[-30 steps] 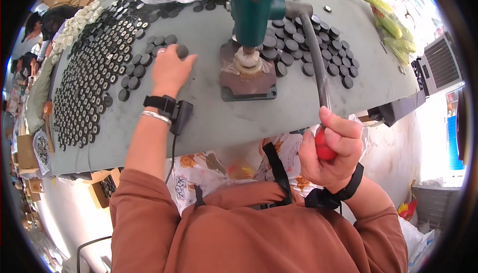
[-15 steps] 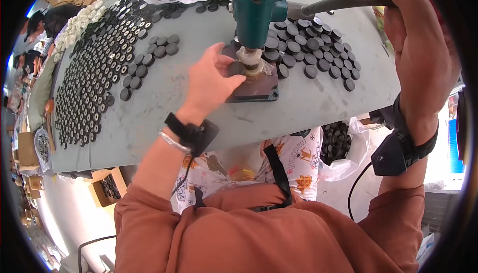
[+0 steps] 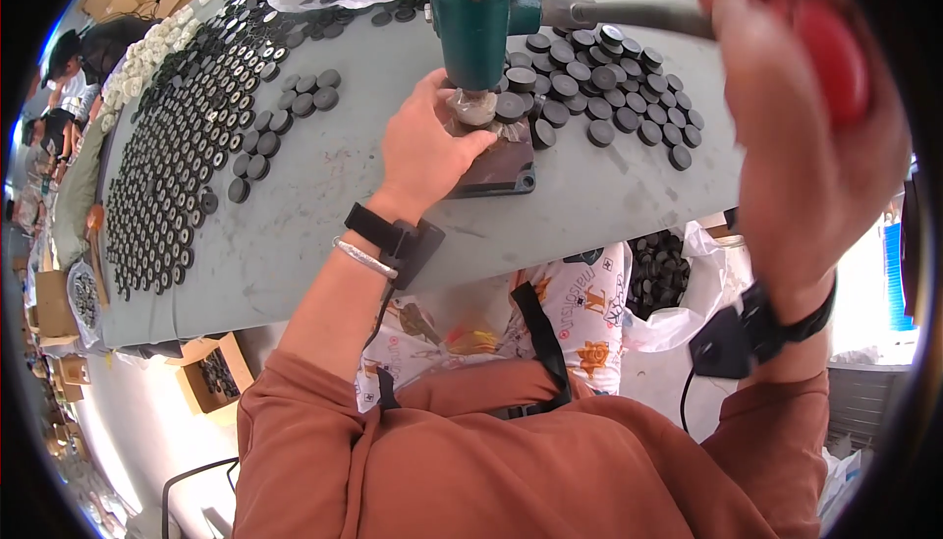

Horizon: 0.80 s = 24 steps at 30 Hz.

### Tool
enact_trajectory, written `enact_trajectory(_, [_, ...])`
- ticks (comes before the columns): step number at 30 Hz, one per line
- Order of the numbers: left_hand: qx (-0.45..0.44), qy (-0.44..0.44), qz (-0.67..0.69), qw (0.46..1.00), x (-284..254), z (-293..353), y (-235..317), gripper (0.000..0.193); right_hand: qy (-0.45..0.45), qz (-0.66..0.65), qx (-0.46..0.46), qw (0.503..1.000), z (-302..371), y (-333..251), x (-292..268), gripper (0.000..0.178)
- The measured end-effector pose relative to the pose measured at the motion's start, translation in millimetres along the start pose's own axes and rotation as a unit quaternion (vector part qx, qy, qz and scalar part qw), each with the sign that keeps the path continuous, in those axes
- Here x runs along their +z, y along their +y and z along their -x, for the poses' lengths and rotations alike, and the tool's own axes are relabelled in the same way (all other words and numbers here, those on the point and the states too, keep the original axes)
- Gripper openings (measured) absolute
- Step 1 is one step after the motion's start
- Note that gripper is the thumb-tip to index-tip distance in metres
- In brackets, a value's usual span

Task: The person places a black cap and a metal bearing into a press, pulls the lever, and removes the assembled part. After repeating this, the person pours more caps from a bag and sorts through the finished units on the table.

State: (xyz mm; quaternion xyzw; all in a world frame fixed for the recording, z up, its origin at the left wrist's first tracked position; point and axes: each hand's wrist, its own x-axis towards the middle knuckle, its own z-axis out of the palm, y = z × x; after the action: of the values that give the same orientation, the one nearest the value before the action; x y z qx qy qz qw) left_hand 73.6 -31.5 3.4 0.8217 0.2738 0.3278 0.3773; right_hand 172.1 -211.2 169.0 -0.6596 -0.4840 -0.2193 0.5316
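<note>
Left hand (image 3: pixel 424 151) at the green press (image 3: pixel 473 38), right hand (image 3: pixel 794 161) closed around the lever's red knob (image 3: pixel 835 59).
The left fingertips pass out of sight behind the plastic-wrapped ram tip (image 3: pixel 475 107), so whether they grip anything cannot be told; a black disc (image 3: pixel 510 106) shows just right of that tip, near the thumb, its support hidden. The right hand is blurred and hides the outer end of the lever (image 3: pixel 648 16). Grey tabletop (image 3: pixel 314 210) stretches from the left hand to the near edge and leftward to plain discs (image 3: pixel 285 118) and ringed discs (image 3: pixel 182 170). A disc pile (image 3: pixel 601 107) crowds the press's right side, partly beneath the lever; a white bag (image 3: pixel 703 279) of discs sits below the near edge, right.
</note>
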Motion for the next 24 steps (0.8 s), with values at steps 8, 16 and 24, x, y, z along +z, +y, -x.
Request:
enact_trajectory(8, [-0.015, 0.068, -0.084, 0.994, -41.5, 10.0, -54.4, 0.057, -0.189, -0.007, -0.089, 0.978, 89.3, 13.1, -5.6, 0.035])
enact_trajectory(16, [-0.133, 0.104, -0.255, 0.952, -106.4, -16.7, -99.0, 0.046, -0.125, -0.062, -0.155, 0.978, 120.0, 38.8, 10.4, 0.046])
enact_trajectory(24, [-0.145, 0.011, -0.448, 0.882, -99.5, -50.7, -112.3, 0.05, -0.111, -0.031, -0.125, 0.985, 29.5, 2.7, -4.7, 0.029])
